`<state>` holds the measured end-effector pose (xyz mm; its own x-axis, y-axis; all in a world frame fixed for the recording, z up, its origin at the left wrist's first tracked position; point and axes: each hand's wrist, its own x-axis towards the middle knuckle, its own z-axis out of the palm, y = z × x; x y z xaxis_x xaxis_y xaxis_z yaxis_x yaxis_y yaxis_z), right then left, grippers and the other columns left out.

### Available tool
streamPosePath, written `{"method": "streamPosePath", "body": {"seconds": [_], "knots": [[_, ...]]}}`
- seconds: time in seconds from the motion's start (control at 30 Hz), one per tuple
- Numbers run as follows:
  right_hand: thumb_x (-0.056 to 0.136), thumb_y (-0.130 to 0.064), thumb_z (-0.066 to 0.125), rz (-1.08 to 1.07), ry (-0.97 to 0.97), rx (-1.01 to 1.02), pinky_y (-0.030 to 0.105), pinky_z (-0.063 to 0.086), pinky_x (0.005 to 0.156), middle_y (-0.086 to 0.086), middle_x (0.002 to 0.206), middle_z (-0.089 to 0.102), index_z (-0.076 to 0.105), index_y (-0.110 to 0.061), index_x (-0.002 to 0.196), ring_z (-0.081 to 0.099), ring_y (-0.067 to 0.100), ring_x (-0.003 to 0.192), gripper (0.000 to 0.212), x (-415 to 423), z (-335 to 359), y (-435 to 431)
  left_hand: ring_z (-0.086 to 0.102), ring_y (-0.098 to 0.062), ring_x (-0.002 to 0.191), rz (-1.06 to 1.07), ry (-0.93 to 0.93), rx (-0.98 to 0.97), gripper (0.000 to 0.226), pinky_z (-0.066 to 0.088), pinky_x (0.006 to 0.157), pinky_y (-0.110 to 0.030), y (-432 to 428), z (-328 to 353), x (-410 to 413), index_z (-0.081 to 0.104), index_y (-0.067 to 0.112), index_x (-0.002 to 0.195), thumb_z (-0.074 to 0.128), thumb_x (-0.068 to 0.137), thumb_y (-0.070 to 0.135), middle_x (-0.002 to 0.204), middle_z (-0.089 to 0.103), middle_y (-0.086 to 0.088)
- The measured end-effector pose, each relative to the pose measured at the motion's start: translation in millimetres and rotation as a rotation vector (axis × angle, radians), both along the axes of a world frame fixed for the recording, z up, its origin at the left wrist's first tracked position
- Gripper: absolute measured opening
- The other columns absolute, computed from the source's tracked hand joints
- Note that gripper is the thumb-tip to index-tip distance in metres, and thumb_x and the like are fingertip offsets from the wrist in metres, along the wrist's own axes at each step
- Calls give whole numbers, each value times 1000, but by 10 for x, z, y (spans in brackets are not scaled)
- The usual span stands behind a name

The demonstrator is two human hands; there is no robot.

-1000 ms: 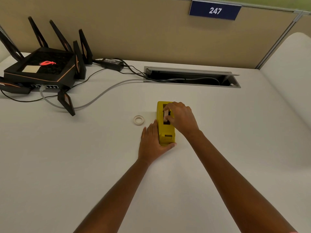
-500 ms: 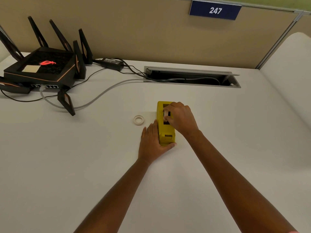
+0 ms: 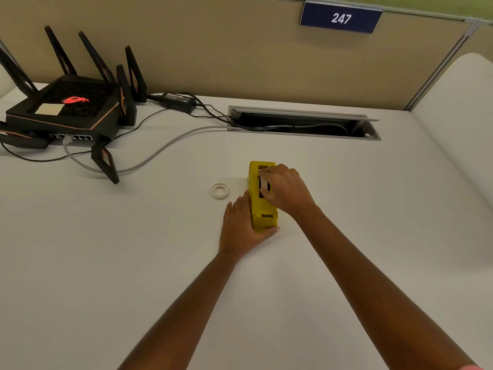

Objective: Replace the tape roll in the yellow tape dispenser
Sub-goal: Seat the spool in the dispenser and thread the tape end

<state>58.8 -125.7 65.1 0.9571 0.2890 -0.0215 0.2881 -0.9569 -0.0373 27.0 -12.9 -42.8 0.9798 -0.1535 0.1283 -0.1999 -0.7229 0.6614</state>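
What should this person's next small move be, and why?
Probably press the white tape roll down until it seats in the yellow plastic tape dispenser. The right hand pinches it in the top slot, the left hand braces the dispenser, and a thin white ring, maybe the spent core, lies nearby.

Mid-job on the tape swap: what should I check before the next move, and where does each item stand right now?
1. The yellow tape dispenser sits flat on the table: ok.
2. The left hand braces its left side, thumb across the near end: ok.
3. The right hand pinches the tape roll in the top opening: ok.
4. Roll seated on its hub: cannot tell, the hand hides it.
5. The white ring lies apart, left of the dispenser, out of the way: ok.
6. The grey cable runs well behind the dispenser: ok.
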Motion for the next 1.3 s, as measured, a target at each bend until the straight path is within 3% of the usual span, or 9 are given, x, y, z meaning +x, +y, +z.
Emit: {"method": "streamPosePath", "body": {"seconds": [0.33, 0.67, 1.13, 1.3], "knots": [[94, -11, 44, 33, 5, 24, 36, 46, 96, 12, 122, 63, 61, -5, 111, 54, 27, 110, 24, 70, 4, -57, 49, -24, 120, -3, 3, 0, 114, 36, 106, -49, 2, -46, 19, 29, 13, 137, 39, 53, 90, 128, 53, -6], [95, -20, 41, 27, 18, 15, 35, 45, 92, 14, 123, 61, 54, -2, 120, 52, 29, 113, 33, 14, 20, -1, 46, -26, 125, 10, -13, -10, 123, 31, 111, -48, 1, 28, -34, 28, 9, 138, 27, 49, 94, 135, 49, -9], [97, -17, 39, 96, 49, -54, 35, 45, 88, 16, 122, 60, 51, 0, 119, 54, 30, 108, 30, 45, 19, -11, 47, -25, 123, -1, 11, -20, 118, 33, 109, -49, 1, 3, -10, 27, 12, 138, 37, 50, 91, 133, 51, -7], [98, -19, 39, 137, 47, -147, 37, 44, 97, 17, 134, 52, 37, 1, 133, 49, 31, 118, 41, 52, -13, -13, 47, -25, 123, 3, 4, -22, 120, 34, 109, -49, 0, -1, -12, 27, 12, 138, 31, 50, 93, 134, 50, -7]]}}
